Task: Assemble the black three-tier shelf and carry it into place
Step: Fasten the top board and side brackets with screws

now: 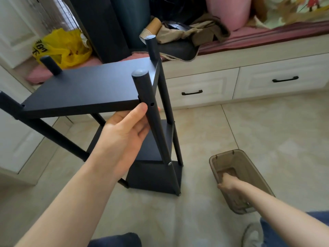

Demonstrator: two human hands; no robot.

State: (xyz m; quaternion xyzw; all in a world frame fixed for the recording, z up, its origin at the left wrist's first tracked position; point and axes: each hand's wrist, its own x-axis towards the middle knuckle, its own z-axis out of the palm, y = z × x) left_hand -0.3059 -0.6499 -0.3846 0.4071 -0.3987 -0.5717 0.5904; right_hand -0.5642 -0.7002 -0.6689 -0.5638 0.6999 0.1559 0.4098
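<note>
The left hand (pixel 124 136) curls its fingers (pixel 140 111) round a front pole of the black three-tier shelf (pixel 85 86), just under the top board. The shelf has matte boards and grey-capped round poles, and it stands on the tiled floor (pixel 267 131) before white drawers (pixel 201 86). Beside it, the right hand (pixel 229 186) reaches into a brown bin (pixel 249 163), its grip impossible to tell.

The shelf (pixel 153 175) stands on the floor (pixel 267 131) ahead of the left hand (pixel 124 134), which holds its near post (pixel 163 148). To the right of the shelf, the right hand (pixel 229 184) reaches into the bin (pixel 224 153). The drawer bench (pixel 201 86) runs beyond both hands.
</note>
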